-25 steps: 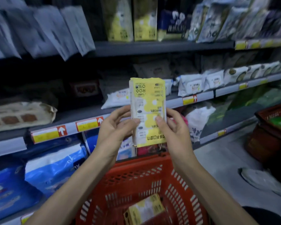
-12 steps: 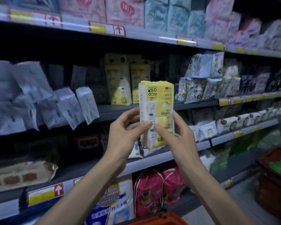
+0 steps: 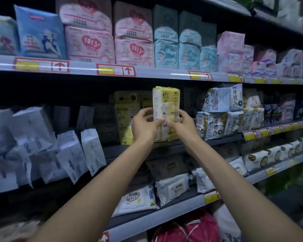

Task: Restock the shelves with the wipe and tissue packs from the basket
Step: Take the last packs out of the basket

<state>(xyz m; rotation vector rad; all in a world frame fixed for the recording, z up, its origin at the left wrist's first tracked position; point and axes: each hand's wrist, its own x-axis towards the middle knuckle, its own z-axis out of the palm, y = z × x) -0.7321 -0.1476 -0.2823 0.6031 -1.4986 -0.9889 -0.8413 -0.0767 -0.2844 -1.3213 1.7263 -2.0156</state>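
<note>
Pinching yellow wipe pack (image 3: 166, 100) upright between left hand (image 3: 143, 126) and right hand (image 3: 181, 125). Held at middle shelf (image 3: 222, 138), beside matching packs (image 3: 124, 119).

One head-worn camera looks forward at the shelves (image 3: 152, 75), close, their rows running 9 to 3 o'clock.
</note>
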